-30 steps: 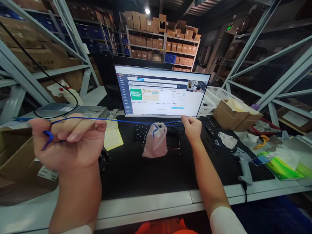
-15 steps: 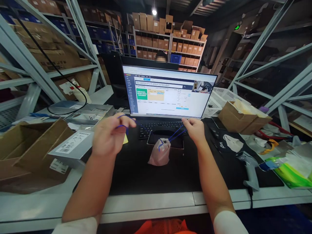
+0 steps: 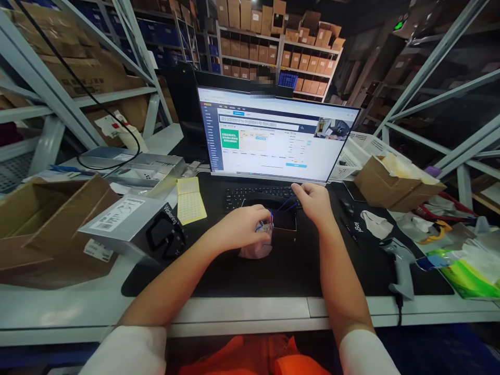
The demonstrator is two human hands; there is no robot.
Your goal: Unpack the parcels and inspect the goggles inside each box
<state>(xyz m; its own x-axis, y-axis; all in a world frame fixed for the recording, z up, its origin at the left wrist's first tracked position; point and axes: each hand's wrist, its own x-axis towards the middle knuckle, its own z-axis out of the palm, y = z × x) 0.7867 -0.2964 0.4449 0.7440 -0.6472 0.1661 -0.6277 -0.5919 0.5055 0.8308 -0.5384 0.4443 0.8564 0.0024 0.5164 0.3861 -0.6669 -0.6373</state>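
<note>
Pinching the cord [image 3: 288,203] in my right hand [image 3: 312,204], I have my left hand [image 3: 248,224] closed around the top of the bag [image 3: 255,252]. The bag rests on the mat [image 3: 291,276] on the worktop [image 3: 269,311], on my side of the keyboard [image 3: 253,193], with the scanner [image 3: 403,268] well apart to the right.

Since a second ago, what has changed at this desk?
The left hand swung rightward onto the top of the pouch, no longer pulling the blue cord sideways; whether it let go is unclear. The right hand still pinches the cord. The scanner stayed put.
</note>
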